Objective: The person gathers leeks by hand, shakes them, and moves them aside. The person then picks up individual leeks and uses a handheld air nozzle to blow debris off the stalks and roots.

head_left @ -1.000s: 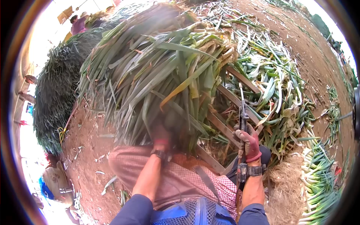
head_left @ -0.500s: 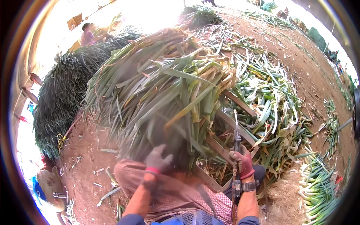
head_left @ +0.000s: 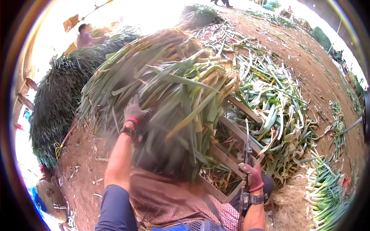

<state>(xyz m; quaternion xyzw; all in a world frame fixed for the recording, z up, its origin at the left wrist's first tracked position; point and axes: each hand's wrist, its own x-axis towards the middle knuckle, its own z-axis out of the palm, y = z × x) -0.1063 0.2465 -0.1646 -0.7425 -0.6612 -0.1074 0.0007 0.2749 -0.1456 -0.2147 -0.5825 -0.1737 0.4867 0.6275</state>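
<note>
With our left hand (head_left: 135, 112) spread over the bulky, floppy leek bundle (head_left: 165, 88), best grasped low around its firmer stalks, our right hand (head_left: 252, 174) gripped a metal tool (head_left: 247, 148).

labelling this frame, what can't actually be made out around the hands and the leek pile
Head view only:
- Left hand: fingertips buried in the leek pile, motion-blurred; grip unclear.
- Tool in right hand: thin, small; its type unclear.
- Wooden frame: mostly covered by leaves.
- Distant person: overexposed, tiny.
</note>
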